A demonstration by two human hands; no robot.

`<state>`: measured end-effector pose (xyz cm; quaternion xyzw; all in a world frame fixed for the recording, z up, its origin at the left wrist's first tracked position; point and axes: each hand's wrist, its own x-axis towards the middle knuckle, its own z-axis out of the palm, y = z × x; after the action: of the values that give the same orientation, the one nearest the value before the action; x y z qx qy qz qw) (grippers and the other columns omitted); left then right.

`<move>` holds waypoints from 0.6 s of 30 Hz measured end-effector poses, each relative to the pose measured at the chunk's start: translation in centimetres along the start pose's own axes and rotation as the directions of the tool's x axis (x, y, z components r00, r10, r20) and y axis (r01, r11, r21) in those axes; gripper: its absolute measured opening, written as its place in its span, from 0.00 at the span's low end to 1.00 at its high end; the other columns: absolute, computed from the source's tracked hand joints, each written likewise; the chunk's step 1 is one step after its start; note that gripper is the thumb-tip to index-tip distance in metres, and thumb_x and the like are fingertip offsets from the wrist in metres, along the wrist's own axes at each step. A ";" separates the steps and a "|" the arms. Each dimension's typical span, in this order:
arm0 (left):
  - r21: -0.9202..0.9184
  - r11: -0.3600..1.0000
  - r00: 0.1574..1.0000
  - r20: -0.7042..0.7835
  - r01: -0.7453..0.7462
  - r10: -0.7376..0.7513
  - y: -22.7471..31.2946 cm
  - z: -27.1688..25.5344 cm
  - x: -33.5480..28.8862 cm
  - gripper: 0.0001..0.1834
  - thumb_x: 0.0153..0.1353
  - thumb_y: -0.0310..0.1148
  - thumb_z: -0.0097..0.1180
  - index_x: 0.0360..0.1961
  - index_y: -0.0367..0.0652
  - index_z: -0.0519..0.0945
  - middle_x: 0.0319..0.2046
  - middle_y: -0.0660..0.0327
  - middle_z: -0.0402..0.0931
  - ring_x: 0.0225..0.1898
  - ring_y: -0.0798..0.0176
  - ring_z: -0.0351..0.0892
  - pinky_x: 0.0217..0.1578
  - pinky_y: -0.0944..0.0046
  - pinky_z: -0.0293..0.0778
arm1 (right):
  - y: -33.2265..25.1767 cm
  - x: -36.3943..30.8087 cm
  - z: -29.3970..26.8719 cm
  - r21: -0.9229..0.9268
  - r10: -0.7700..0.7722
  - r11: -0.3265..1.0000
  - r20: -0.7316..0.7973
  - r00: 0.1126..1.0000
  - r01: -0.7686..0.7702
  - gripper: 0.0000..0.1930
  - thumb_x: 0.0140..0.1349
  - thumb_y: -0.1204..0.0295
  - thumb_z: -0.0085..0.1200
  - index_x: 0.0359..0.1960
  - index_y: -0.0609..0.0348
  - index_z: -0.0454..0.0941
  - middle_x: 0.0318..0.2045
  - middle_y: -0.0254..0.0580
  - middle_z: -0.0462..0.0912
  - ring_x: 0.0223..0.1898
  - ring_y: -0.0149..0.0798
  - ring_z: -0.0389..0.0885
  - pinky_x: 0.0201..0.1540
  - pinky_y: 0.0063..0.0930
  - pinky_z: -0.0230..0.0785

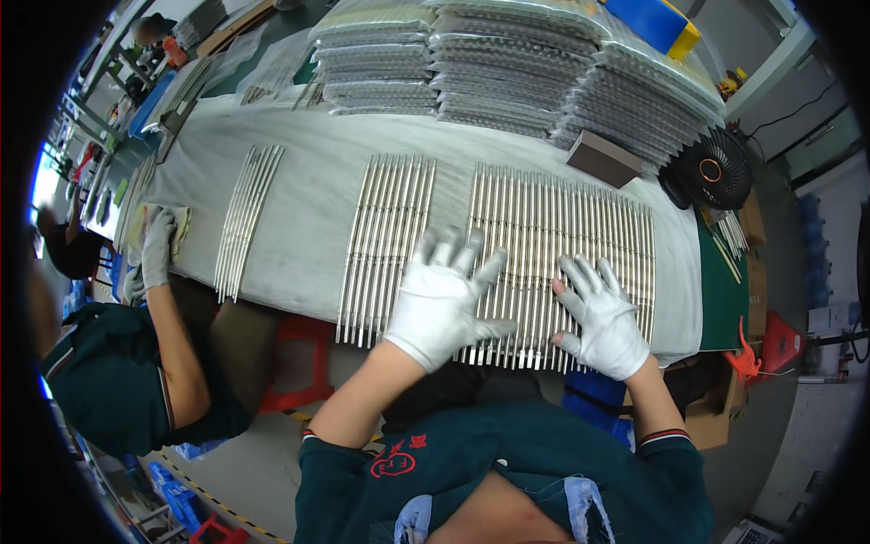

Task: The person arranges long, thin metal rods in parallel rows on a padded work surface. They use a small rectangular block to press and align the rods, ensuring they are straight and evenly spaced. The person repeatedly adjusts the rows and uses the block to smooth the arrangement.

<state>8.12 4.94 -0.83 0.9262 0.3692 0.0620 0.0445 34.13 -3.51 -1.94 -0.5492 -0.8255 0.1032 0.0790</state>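
A wide row of slim, shiny metal rods (564, 227) lies side by side in front of me, its ends toward the table's near edge. My left hand (439, 304), in a white glove with greyish fingertips, is spread over the gap between this row and a narrower set of metal rods (388, 213) to its left. Over the near right part of the wide row, my right hand (605, 317) has its gloved fingers apart; two fingertips look bare. Neither hand grips a rod. Whether the palms touch the rods, I cannot tell.
A cloth-covered table (304, 218) carries another small rod group (249, 218) at left, near a co-worker's gloved hand (158, 245) on a cloth. Tall stacks of plastic-wrapped rods (507, 72) stand behind, with a brown block (604, 159) and a black fan (711, 170) at right.
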 end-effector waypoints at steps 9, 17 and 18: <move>-0.081 0.990 0.992 0.037 -0.118 0.121 3.5 2.8 1.2 0.52 0.55 0.74 0.53 0.71 0.46 0.68 0.68 0.45 0.67 0.70 0.39 0.64 0.72 0.38 0.49 | -0.1 0.0 -0.2 0.038 -0.002 0.999 -0.031 1.000 0.003 0.39 0.54 0.53 0.66 0.63 0.68 0.72 0.69 0.59 0.66 0.73 0.57 0.61 0.75 0.57 0.47; 0.060 0.996 0.998 0.027 0.062 -0.064 -1.2 0.8 -2.4 0.49 0.56 0.73 0.53 0.68 0.49 0.71 0.67 0.45 0.69 0.70 0.39 0.64 0.72 0.39 0.47 | 2.8 -0.7 -0.2 0.028 -0.048 0.998 -0.023 0.999 0.049 0.39 0.62 0.44 0.55 0.66 0.61 0.68 0.71 0.61 0.62 0.73 0.64 0.59 0.76 0.62 0.42; 0.097 0.987 0.991 0.029 0.129 -0.133 -2.0 0.2 -2.4 0.49 0.56 0.73 0.52 0.69 0.48 0.71 0.67 0.44 0.69 0.70 0.39 0.62 0.72 0.39 0.47 | 3.7 -1.0 -0.4 0.026 -0.049 0.998 -0.075 0.996 0.051 0.37 0.60 0.47 0.57 0.66 0.59 0.70 0.70 0.60 0.64 0.72 0.62 0.60 0.75 0.61 0.43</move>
<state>5.02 4.72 -1.53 0.9020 0.4309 0.0251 0.0110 37.92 -3.00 -2.50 -0.5307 -0.8340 0.0924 0.1198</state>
